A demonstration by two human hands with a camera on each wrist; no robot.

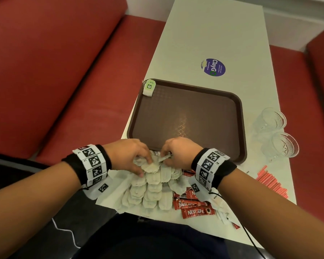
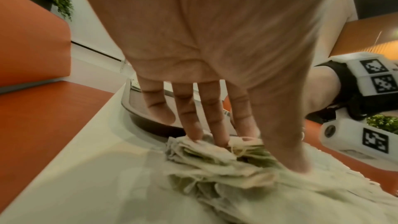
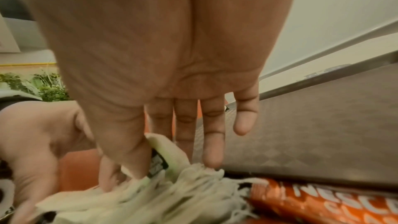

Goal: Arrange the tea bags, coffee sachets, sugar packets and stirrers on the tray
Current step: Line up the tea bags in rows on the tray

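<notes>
Both hands are down at the near edge of the brown tray, working the top of the pile of tea bags on the white table. The left hand presses its fingers onto the topmost bags, thumb and fingertips bearing down on the heap; my read is it pins the stack so only 1 bag comes away. The right hand pinches a single tea bag between thumb and forefinger, the other fingers loose and straight.

1 tea bag with a green tag already lies across the tray's far left corner, partly over the rim. So the job looks barely begun. Red coffee sachets lie on the table just right of the pile, and the red stirrers sit well apart by the table's right edge, near 2 glasses. I can't pick out the sugar packets for certain.

The left wrist view gives what the head view hides: the fingers sink straight into soft layered bags, strings tangled among them. The right wrist view shows the pinched bag's dark-printed tag under the thumb, and a sachet touching the tray's near rim.
</notes>
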